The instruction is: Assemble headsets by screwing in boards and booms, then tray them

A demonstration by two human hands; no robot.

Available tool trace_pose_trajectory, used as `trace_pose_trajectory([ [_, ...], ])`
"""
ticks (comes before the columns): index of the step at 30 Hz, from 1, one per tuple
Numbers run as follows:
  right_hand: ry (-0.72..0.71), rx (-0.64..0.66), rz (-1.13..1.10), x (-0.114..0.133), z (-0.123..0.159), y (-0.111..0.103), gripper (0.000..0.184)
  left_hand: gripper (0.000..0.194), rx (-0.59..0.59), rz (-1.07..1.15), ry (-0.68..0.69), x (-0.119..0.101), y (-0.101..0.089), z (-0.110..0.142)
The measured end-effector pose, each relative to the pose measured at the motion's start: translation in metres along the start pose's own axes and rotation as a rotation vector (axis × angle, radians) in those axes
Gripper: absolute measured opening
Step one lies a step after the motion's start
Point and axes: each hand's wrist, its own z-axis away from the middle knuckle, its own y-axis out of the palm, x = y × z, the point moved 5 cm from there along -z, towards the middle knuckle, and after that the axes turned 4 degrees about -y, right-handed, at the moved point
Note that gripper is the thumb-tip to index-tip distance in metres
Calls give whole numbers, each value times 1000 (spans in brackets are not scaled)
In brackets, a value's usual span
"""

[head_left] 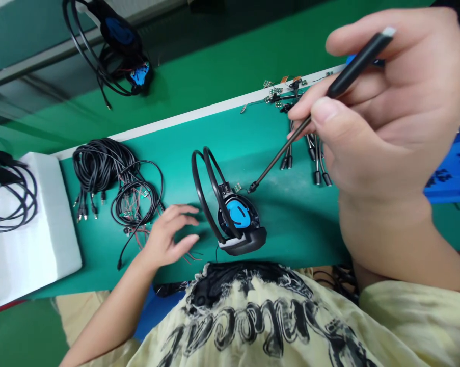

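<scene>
A slim black-handled tool (354,66) is pinched between the thumb and fingers of the right hand (390,117), its dark tip held just beside a tiny circuit board (237,187) by the open blue earcup (238,214) of a black headset (205,193), which lies on a green bench mat (298,239). The left hand (172,235) is spread and lightly curved just beside the headset, seemingly not touching it. The work appears centred on that board, so careful placing of the tip seems called for
</scene>
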Motion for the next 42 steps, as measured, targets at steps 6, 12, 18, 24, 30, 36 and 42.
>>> trace_pose_trajectory([
  [6, -15, 164, 177, 24, -17, 7, 33, 29, -105, -51, 8, -24, -1, -65],
  [12, 49, 288, 28, -17, -44, 27, 31, 25, 52, 507, -142, -39, 42, -112],
  [18, 626, 434, 125, -149, -24, 57, 8, 38, 173, 1251, -744, -27, 74, -100],
  [24, 353, 514, 693, -113, 15, 22, 36, 36, 95, 1448, -883, -26, 75, -96],
  [30, 255, 720, 500, -34, 83, 8, 27, 30, 48, 1454, -816, -34, 76, -101],
  [36, 373, 537, 410, -43, 110, 1, 15, 31, 68, 1273, -708, -39, 75, -103],
  [42, 644, 424, 210, -58, 111, -11, 17, 25, 57, 847, -398, -40, 60, -102],
])
